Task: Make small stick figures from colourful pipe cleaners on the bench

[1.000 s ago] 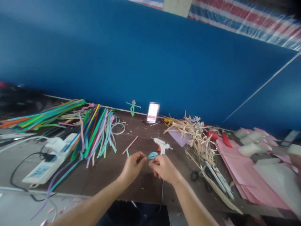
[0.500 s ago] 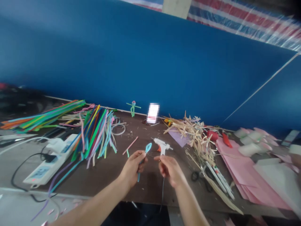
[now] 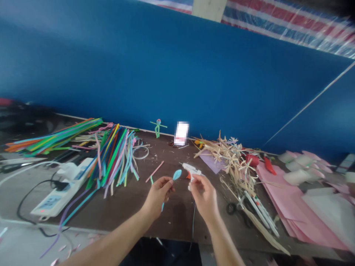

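My left hand (image 3: 160,193) pinches a light blue pipe cleaner (image 3: 177,174) bent into a leaf-shaped loop. The loop points up and to the right of my fingers, and a tail of it hangs below the hand. To its right, my right hand (image 3: 204,195) has thumb and fingers closed at the handle of a white glue gun (image 3: 192,169) with an orange trigger. The gun's nozzle points left, towards the blue loop but apart from it. Its cord runs down over the table's front edge. Part of the handle is hidden by my fingers.
Pipe cleaners (image 3: 111,159) of many colours lie left, beside a power strip (image 3: 57,201). A green pipe-cleaner figure (image 3: 157,129) and a blurred bright screen (image 3: 181,133) stand at the back. Right are straw-coloured stars (image 3: 235,162), scissors (image 3: 231,208) and pink sheets (image 3: 294,207).
My right hand has moved up onto the glue gun's handle and closed there. The blue loop in my left hand has turned and shows its face more broadly.
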